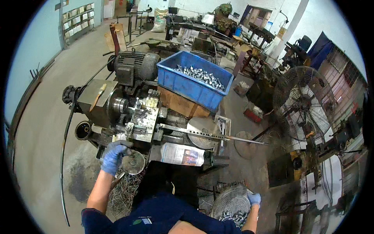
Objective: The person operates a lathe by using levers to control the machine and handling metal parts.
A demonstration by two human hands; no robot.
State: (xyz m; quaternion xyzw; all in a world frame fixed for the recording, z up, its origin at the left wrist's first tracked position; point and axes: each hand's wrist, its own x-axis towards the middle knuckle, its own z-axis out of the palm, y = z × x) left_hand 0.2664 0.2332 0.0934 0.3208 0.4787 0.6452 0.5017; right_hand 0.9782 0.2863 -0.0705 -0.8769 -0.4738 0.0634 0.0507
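My left hand (115, 155), in a blue glove with dirty grey fingertips, is closed in front of the small lathe (146, 123). Whatever it may hold is too small or hidden to name. Just beside it, partly under the fingers, is a round metal dish (134, 165). Low on the right, my gloved right hand (254, 198) grips the rim of a round perforated basket (230, 201). Small shiny metal parts (235, 217) lie in the basket's near side. The lathe's chuck (118, 105) faces a tool slide dusted with chips.
Behind the lathe, a blue crate (187, 84) holds many small metal parts. An electric motor (136, 66) is at its left. A long perforated lever (210, 134) sticks out rightward. A newspaper (182, 154) lies before me, metal shavings (122, 195) below left. A large fan (304, 103) stands right.
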